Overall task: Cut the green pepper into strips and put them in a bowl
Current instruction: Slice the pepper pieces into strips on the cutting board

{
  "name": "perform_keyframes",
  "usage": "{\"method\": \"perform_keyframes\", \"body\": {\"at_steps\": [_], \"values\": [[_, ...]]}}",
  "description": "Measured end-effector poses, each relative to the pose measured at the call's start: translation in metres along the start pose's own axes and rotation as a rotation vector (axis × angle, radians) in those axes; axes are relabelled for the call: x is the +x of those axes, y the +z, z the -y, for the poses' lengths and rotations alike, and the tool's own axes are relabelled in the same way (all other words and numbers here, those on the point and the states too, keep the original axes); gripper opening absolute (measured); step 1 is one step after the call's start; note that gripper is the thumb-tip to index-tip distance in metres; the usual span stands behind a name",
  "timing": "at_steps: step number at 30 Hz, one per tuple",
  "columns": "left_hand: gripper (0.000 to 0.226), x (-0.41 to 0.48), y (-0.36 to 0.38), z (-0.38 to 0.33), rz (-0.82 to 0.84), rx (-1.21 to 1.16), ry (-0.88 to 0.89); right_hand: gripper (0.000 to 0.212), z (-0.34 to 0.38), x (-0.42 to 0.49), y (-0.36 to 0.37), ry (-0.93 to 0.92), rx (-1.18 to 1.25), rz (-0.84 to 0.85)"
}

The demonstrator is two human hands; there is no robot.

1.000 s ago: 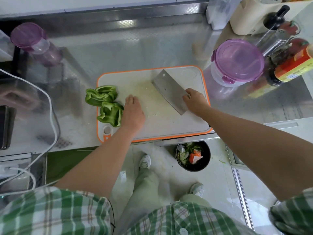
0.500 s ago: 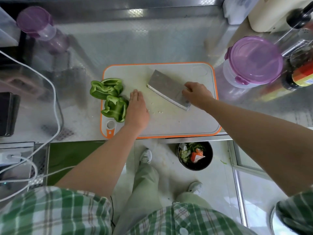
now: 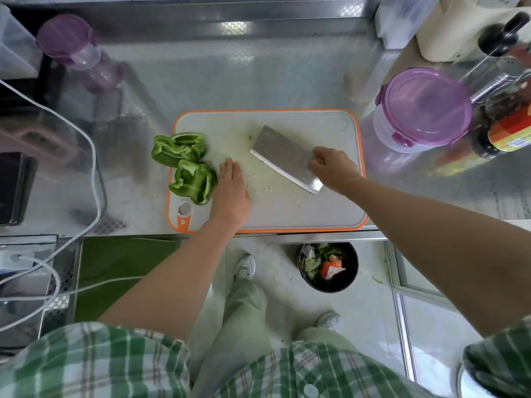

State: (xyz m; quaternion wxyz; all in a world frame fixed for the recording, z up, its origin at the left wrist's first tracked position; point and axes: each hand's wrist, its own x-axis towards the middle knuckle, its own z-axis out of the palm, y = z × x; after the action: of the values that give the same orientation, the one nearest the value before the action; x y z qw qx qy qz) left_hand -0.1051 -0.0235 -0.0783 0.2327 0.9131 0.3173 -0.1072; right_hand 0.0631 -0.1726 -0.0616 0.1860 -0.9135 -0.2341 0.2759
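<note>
Labels: one sauce bottle (image 3: 511, 136) at the right edge carries a red, orange and yellow label, its print too blurred to read; no other writing legible. The green pepper lies in two opened pieces at the left edge of the cutting board (image 3: 330, 208): the far piece (image 3: 179, 149) overhangs onto the steel counter, the near piece (image 3: 194, 180) sits above the board's handle hole. Left hand (image 3: 231, 191) is palm down on the board just beside the near piece, fingers straight and pressed together. Right hand (image 3: 333, 169) has its fingers curled round the hidden handle of the cleaver (image 3: 283, 158), blade slanting across the board. Loose seeds (image 3: 264, 189) are scattered between hand and blade. Against half a second ago: hands, cleaver and pepper barely shifted; a second ago the blade stood steeper.
</note>
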Motion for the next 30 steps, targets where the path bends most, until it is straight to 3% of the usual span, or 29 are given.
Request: {"method": "perform_keyframes", "body": {"at_steps": [3, 7, 10, 15, 20, 25, 30], "values": [[0.062, -0.011, 0.009, -0.005, 0.032, -0.033, 0.058, 0.021, -0.001, -0.01, 0.007, -0.012, 0.01, 0.022], [0.06, -0.031, 0.021, -0.011, 0.022, -0.099, 0.178, 0.013, -0.008, -0.021, 0.013, 0.043, 0.171, -0.07], [0.059, -0.037, 0.026, -0.007, -0.1, -0.058, 0.116, 0.017, -0.021, -0.035, 0.013, 0.123, 0.255, -0.175], [0.059, -0.046, 0.03, -0.007, -0.108, 0.062, -0.019, 0.019, -0.045, -0.07, 0.023, 0.175, 0.186, -0.197], [0.061, -0.054, 0.037, -0.009, -0.07, 0.11, -0.072, 0.019, -0.044, -0.102, 0.041, 0.185, 0.324, -0.096], [0.061, -0.055, 0.037, -0.003, -0.036, 0.105, -0.062, 0.02, -0.024, -0.116, 0.061, 0.134, 0.301, 0.071], [0.06, -0.052, 0.033, 0.004, -0.02, 0.064, -0.035, 0.026, 0.007, -0.107, 0.076, 0.133, 0.258, 0.081]]}}
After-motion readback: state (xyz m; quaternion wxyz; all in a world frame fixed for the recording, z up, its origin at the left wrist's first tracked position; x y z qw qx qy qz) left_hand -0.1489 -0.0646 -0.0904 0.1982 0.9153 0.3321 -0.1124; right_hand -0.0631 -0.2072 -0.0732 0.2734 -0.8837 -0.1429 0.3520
